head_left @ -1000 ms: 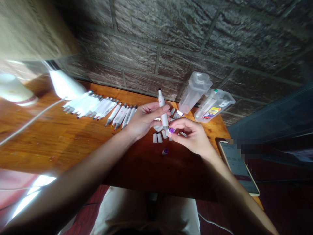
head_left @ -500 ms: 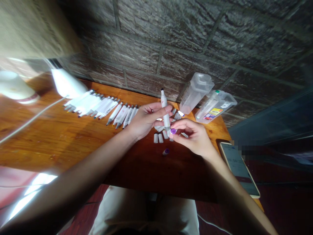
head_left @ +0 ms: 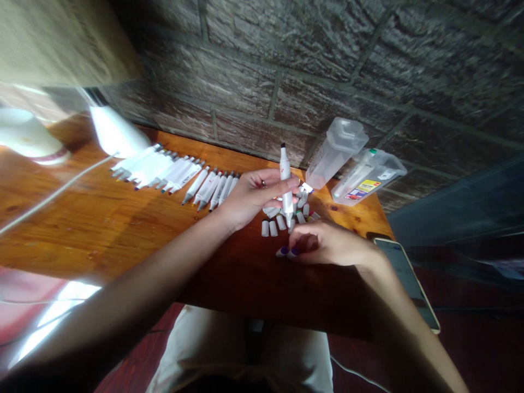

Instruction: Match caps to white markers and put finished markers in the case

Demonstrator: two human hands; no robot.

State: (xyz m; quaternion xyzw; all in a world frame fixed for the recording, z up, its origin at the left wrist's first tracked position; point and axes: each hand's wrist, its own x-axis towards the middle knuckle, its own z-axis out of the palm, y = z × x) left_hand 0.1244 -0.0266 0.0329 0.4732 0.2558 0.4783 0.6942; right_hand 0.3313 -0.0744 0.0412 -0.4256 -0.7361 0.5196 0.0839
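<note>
My left hand (head_left: 250,201) is closed round a white double-ended marker (head_left: 287,203), held upright with its dark tip up and the other end uncapped below. Lower down, at the table top, my right hand (head_left: 325,243) pinches a purple-ended marker cap (head_left: 292,253). Just left of that cap lies a second purple-ended cap (head_left: 281,251), close beside it. Several loose white caps (head_left: 273,228) lie on the wooden table (head_left: 229,267) under and around the marker, some partly hidden by my hands.
A row of white markers (head_left: 176,174) lies to the left, near a white lamp (head_left: 117,134) with a cord. Two clear plastic cases (head_left: 336,150) stand by the brick wall, the right one holding a pen-like item. A phone (head_left: 409,281) rests at the right edge.
My right hand has moved down from beside the marker's lower end to the table with the purple-ended cap, next to the other one. My left hand still holds the marker.
</note>
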